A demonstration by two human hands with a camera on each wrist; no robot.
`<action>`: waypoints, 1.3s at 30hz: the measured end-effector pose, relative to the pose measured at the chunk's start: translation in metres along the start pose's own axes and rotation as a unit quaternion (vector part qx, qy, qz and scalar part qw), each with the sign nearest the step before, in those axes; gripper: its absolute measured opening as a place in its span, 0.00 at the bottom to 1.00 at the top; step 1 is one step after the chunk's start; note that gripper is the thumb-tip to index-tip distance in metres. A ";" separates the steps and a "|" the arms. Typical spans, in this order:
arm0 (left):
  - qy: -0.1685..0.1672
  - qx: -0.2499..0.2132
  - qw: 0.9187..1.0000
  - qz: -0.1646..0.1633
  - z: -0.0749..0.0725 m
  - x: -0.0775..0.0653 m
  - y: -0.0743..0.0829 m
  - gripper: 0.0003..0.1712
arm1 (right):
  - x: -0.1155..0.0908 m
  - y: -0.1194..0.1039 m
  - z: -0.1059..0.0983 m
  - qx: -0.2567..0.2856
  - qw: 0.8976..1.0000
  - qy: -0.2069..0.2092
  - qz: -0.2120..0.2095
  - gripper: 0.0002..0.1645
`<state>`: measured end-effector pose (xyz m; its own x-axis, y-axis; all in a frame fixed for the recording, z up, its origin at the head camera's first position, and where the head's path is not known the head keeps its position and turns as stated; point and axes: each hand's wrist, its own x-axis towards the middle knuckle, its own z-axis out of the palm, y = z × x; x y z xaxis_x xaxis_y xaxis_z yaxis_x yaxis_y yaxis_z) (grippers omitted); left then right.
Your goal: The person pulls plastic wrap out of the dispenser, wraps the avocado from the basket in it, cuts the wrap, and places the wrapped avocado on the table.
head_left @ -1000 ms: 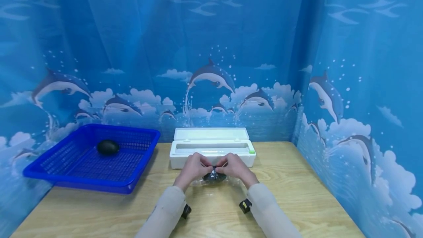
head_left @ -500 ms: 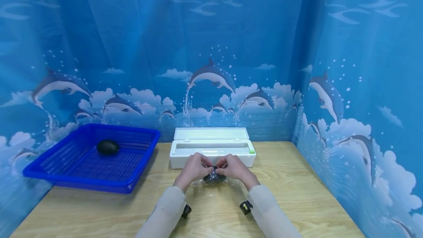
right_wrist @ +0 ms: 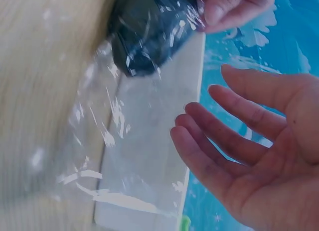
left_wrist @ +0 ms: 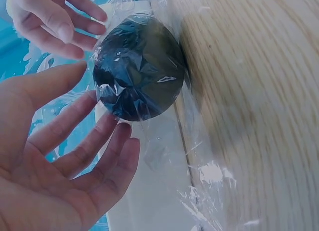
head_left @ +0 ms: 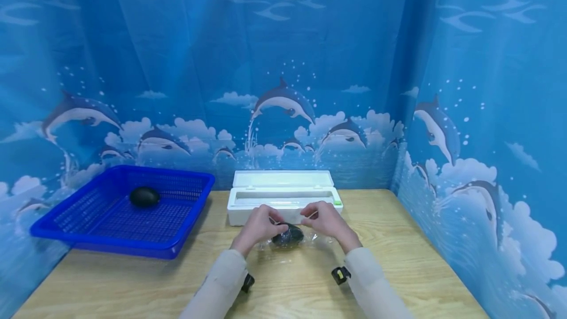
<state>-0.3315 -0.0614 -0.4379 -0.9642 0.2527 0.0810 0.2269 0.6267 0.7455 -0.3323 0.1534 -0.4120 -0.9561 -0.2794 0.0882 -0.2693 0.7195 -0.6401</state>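
A dark green avocado [head_left: 288,236], wrapped in clear plastic film [right_wrist: 114,111], lies in front of the white box. My left hand [head_left: 260,228] is at its left end, and the thumb overlaps the avocado in the head view. In the left wrist view the fingers of this hand [left_wrist: 75,151] are loosely bent, with a gap between thumb and forefinger and the fingertips right at the wrap. My right hand [head_left: 325,220] is beside the avocado's right end, apart from it. Its fingers [right_wrist: 214,136] are spread and hold nothing. Loose film trails out to both sides.
A white film dispenser box [head_left: 285,215] stands close behind my hands, its lid [head_left: 283,179] raised. At the left, a blue plastic basket [head_left: 115,246] holds another dark avocado [head_left: 144,197]. The wooden table [head_left: 390,270] reaches back to a dolphin-print curtain [head_left: 283,38].
Both hands had their fingertips together over the avocado. My right hand has moved off to the right and its fingers have parted, uncovering more of the avocado. The left hand has hardly moved.
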 end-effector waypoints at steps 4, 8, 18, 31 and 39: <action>0.001 0.002 1.000 -0.021 0.000 0.000 0.004 0.12 | -0.001 0.009 -0.015 0.009 0.999 0.039 0.010 0.10; 0.000 0.005 1.000 -0.013 0.002 -0.001 0.008 0.15 | -0.003 0.020 -0.035 0.005 0.996 0.082 0.036 0.16; 0.004 0.021 1.000 0.009 0.005 0.001 0.007 0.13 | 0.004 0.063 -0.056 -0.045 0.993 0.074 0.077 0.41; 0.017 0.018 1.000 0.002 -0.002 0.003 0.011 0.13 | 0.025 0.103 -0.043 0.018 0.998 0.031 0.050 0.50; 0.024 0.016 1.000 0.010 -0.005 0.003 0.010 0.13 | 0.028 0.107 -0.042 0.014 0.998 0.056 0.029 0.47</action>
<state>-0.3327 -0.0580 -0.4269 -0.9650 0.2290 0.1278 0.2489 0.6458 0.7218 -0.3929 0.2491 -0.4454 -0.9775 -0.1630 0.1337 -0.2104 0.7135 -0.6683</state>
